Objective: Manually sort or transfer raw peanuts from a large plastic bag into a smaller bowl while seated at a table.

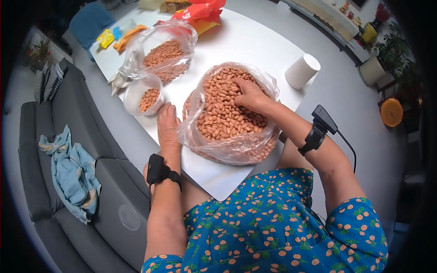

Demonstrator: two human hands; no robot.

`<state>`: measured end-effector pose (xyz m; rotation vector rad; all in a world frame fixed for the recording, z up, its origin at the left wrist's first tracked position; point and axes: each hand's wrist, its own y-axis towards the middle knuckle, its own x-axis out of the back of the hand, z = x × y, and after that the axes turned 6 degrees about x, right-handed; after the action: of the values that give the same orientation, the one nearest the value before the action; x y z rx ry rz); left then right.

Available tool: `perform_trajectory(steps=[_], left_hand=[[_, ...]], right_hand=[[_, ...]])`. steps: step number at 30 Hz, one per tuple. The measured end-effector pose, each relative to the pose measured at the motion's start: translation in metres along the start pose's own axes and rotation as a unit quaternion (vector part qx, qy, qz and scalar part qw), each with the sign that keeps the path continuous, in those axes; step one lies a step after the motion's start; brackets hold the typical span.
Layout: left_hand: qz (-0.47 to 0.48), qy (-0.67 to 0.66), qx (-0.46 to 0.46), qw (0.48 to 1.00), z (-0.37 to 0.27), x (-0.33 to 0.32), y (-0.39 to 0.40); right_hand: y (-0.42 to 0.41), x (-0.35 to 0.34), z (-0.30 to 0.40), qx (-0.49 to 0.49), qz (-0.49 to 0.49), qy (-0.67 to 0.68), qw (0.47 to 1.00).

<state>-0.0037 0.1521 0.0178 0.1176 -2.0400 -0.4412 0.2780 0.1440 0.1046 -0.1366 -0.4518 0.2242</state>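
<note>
A large clear plastic bag full of shelled peanuts stands wide on the white table in front of me. My right hand reaches into it, thumb and fingers among the peanuts; whether it grips any cannot be made out. Flat on the table at the bag's left lies my left hand, palm down, holding nothing. Just beyond its fingertips is a translucent round plastic tub with a small heap of peanuts. Behind the tub sits a second clear bag, partly filled with peanuts.
A white cylindrical container stands near the table's right edge. Red packaging, an orange packet and a yellow packet lie at the far side. A grey sofa holding a light blue cloth is on the left.
</note>
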Motion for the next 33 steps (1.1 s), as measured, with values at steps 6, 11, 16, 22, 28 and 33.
perform_trajectory(steps=[6, 11, 16, 22, 28, 33], left_hand=[[-0.007, -0.012, -0.021, 1.0, -0.001, -0.004, 0.004], [0.002, -0.012, -0.027, 1.0, 0.002, -0.004, 0.0], [-0.003, -0.001, -0.031, 1.0, -0.002, -0.006, 0.001], [-0.006, -0.013, -0.04, 0.999, 0.007, -0.008, 0.001], [-0.01, -0.013, -0.031, 0.999, 0.006, -0.008, 0.001], [-0.016, -0.006, -0.038, 0.999, 0.002, -0.008, 0.001]], right_hand=[[-0.021, -0.023, 0.014, 0.125, -0.035, -0.166, 0.978], [-0.051, -0.055, 0.023, 0.164, -0.056, -0.274, 0.946], [-0.062, -0.06, 0.015, 0.221, -0.06, -0.341, 0.912], [-0.064, -0.052, 0.01, 0.191, -0.047, -0.318, 0.928], [-0.062, -0.031, 0.007, 0.143, -0.014, -0.315, 0.938], [-0.054, -0.013, -0.011, 0.142, -0.015, -0.349, 0.926]])
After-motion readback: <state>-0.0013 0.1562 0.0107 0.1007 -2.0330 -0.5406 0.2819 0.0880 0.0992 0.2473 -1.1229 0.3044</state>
